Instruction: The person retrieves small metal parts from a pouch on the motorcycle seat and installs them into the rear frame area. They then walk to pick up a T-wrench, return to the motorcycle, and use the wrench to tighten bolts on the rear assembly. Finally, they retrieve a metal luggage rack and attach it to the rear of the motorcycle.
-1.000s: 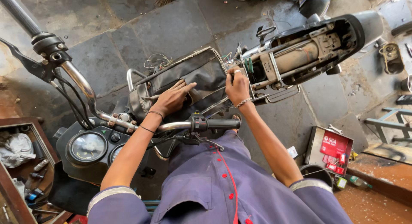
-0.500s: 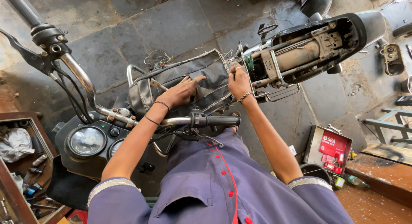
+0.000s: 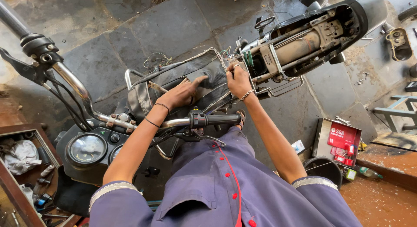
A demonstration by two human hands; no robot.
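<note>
Both hands on the stripped bike's black cover, tank and seat off.

Left hand [image 3: 180, 93] lies flat, fingers spread, pressing the black cover [image 3: 182, 81] down onto the frame between the handlebar [image 3: 173, 122] and the open rear frame [image 3: 304, 40], probably so it doesn't slide. Right hand [image 3: 238, 79] curls around the cover's far edge by the loose wires [image 3: 226, 51], thumb and fingers closed on it. 2 gauges [image 3: 87, 148] sit below-left.

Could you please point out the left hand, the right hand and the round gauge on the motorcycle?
left hand [image 3: 180, 93], head view, on the back of the hand lying flat on the dark cover.
right hand [image 3: 238, 78], head view, on the knuckles beside the frame.
gauge [image 3: 87, 149], head view, on its glass face.
</note>
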